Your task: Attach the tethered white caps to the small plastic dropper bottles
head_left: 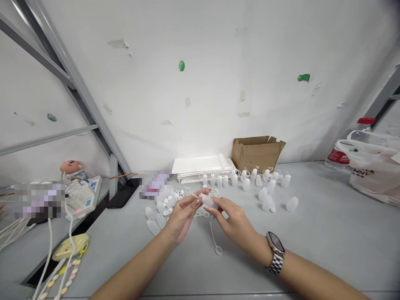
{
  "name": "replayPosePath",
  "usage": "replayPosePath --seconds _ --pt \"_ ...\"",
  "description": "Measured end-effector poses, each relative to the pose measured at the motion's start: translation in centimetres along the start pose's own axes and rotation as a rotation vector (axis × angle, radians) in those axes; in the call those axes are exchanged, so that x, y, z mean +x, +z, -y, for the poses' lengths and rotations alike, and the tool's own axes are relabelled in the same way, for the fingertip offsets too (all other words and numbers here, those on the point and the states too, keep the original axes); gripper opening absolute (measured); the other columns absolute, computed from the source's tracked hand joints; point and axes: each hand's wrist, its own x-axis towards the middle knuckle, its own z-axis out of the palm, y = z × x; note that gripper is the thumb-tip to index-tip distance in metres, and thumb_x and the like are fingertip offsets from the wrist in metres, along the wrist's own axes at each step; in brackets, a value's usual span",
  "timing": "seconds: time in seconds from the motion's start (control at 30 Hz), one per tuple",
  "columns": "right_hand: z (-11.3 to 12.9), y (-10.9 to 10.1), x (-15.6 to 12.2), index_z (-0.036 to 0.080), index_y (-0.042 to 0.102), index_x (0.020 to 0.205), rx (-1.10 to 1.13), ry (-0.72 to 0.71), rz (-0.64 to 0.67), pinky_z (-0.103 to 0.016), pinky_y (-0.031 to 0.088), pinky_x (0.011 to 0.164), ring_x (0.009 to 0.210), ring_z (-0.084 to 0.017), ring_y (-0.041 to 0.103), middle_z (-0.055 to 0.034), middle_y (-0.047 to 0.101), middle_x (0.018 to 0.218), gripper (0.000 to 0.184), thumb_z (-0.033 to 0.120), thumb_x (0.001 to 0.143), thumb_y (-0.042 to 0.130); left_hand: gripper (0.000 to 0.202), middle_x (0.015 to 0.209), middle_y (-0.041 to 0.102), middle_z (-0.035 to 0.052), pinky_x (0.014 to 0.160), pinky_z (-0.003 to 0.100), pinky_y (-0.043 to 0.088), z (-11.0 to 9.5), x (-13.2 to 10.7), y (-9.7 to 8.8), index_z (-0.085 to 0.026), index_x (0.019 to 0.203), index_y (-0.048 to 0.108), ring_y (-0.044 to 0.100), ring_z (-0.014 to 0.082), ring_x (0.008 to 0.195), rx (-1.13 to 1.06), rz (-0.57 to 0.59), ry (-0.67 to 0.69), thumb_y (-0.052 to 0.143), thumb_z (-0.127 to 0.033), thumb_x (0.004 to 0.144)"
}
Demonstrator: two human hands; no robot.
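Note:
My left hand (183, 214) and my right hand (233, 221) meet above the grey table (328, 233), both pinching one small translucent plastic bottle (208, 202). A thin white cap strap (215, 239) with a ring at its end hangs down from the bottle. My right wrist wears a metal watch (275, 252). Just behind my hands lies a loose heap of small bottles and caps (164, 204). To the right, several small bottles (250, 181) stand upright in rows, and a few (292, 204) lie further out.
An open cardboard box (256, 152) and a flat stack of white bags (201, 168) sit against the wall. At right are a white plastic bag (373, 166) and a red-capped water bottle (343, 152). At left are a power strip (83, 196), cables and a small toy figure (70, 166).

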Motion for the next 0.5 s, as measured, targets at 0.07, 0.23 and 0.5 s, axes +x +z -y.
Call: replayPosePath --seconds 0.07,0.23,0.5 --pt "0.45 -0.23 0.27 0.019 0.058 0.077 0.116 0.119 0.076 -0.028 0.04 0.06 0.062 -0.014 0.05 -0.0022 0.057 0.065 0.016 0.028 0.085 0.048 0.019 0.113 0.06 0.0076 0.095 0.035 0.03 -0.07 0.11 -0.17 -0.019 0.088 0.069 0.041 0.0247 0.116 0.014 -0.018 -0.016 0.061 -0.03 0.075" --pt "1.1 -0.43 1.0 0.016 0.051 0.055 0.676 0.461 0.316 -0.024 0.036 0.051 0.048 -0.01 0.045 0.0012 0.05 0.052 0.034 0.04 0.078 0.054 0.024 0.108 0.061 0.0095 0.082 0.035 0.038 0.58 0.24 -0.21 -0.016 0.073 0.07 0.052 0.0251 0.099 0.012 0.003 -0.052 0.061 -0.038 0.072" --pt "0.42 -0.69 1.0 0.01 0.06 0.06 1.343 0.713 0.458 -0.02 0.024 0.044 0.041 -0.004 0.032 0.004 0.044 0.045 0.023 0.027 0.075 0.06 0.035 0.097 0.065 0.011 0.095 0.034 0.03 0.42 0.26 0.03 -0.014 0.066 0.07 0.045 0.025 0.112 0.149 0.085 -0.049 0.051 -0.04 0.08"
